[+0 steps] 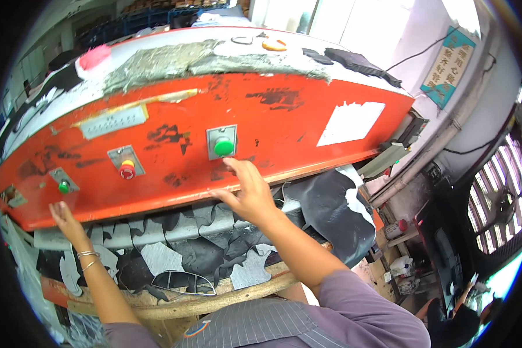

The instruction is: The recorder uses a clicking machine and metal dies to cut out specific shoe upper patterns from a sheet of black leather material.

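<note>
- Left green button (64, 187): far left on the red panel (174, 165); a fingertip pressed square on its middle would likely work best.
- Left hand (69, 225): fingers loosely spread, holding nothing, just near of that button; can't tell if touching panel.
- Red knob (127, 170): between the green buttons; best not brushed by accident, good to have within reach.
- Metal outline frame (182, 283): on the near side, over dark and grey sheet pieces (203, 255); should lie flat.
- Right green button (223, 147): mid-panel; pressing together with the left one seems soundest.
- Right hand (250, 194): thumb and fingers apart, empty, fingertips just near of the button; contact unclear. Thumb is by the panel's lower edge, so better raised clear.
- Large dark sheet (342, 211): right, below panel; sleeves and forearms best clear of it.
</note>
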### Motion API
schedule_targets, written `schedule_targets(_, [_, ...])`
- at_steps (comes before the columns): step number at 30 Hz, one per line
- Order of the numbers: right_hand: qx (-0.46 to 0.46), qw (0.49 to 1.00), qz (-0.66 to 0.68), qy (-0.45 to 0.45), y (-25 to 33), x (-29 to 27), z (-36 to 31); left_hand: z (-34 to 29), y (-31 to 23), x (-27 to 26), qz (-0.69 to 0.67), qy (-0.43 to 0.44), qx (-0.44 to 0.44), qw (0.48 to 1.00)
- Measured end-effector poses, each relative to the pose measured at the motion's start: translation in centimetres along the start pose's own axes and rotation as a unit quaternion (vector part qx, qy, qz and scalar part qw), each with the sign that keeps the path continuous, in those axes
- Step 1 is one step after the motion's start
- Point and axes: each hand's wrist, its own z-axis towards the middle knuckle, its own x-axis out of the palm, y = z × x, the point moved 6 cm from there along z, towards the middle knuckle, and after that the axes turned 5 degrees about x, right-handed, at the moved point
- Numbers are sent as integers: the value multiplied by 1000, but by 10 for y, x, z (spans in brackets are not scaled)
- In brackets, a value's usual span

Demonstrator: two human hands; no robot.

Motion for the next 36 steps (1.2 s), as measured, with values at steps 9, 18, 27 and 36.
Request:
schedule_targets(9, [186,960,194,-85,27,-10,14,48,-60,-2,120,-63,135,982])
schedule_targets(18, [136,918,-71,366,25,-31,-190,-260,-175,40,-11,474,148,868])
schedule_targets(27, [100,922,-163,336,9,-40,-224,-394,-184,70,56,645,182,740])
schedule_targets(36, [231,800,-25,553,-49,-48,-158,-379,-179,122,132,780,37,611])
